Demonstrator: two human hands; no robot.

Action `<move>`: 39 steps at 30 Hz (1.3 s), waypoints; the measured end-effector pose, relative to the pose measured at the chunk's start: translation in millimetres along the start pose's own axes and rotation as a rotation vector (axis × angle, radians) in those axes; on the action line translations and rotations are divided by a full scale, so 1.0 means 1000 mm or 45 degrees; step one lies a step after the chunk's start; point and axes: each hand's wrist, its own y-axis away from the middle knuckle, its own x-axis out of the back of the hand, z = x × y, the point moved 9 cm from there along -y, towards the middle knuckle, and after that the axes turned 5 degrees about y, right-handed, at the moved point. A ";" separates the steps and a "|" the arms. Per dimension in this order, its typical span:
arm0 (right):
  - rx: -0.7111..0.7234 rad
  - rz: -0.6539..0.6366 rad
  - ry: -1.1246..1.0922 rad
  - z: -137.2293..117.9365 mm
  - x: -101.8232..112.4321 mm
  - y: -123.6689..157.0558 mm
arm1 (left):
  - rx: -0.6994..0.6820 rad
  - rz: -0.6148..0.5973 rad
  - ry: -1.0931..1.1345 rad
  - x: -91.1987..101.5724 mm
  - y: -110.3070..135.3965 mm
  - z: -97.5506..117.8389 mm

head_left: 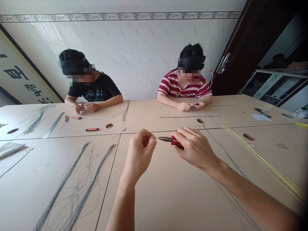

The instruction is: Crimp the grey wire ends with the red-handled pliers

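My right hand [193, 146] is wrapped round the red handles of a pair of pliers [166, 139], whose dark jaws point left. Just left of the jaw tips, my left hand [142, 146] is closed in a pinch. A tiny end of something thin shows between those fingertips and the plier tips; what it is, I cannot make out. Both hands are above the middle of the table. To the left lie two bundles of grey-green cords [97, 176] with small pale ends, and loose strands curl between them.
Yellow cords [262, 157] lie at the right, beside round holes [249, 137] in the tabletop [154, 199]. A metal ruler [54, 124] and a red lighter [92, 129] are farther left. Two people [92, 89] sit across the table, hands at small work.
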 end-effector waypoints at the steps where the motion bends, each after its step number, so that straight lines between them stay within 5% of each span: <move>1: 0.002 -0.003 0.003 0.000 0.000 0.000 | 0.006 0.001 -0.010 0.000 0.000 -0.001; 28: 0.008 -0.124 -0.003 0.004 -0.004 0.000 | 0.056 -0.075 -0.206 -0.010 -0.001 -0.003; 39: -0.025 -0.189 0.002 0.015 -0.007 0.009 | 0.008 -0.395 -0.226 -0.012 0.001 -0.014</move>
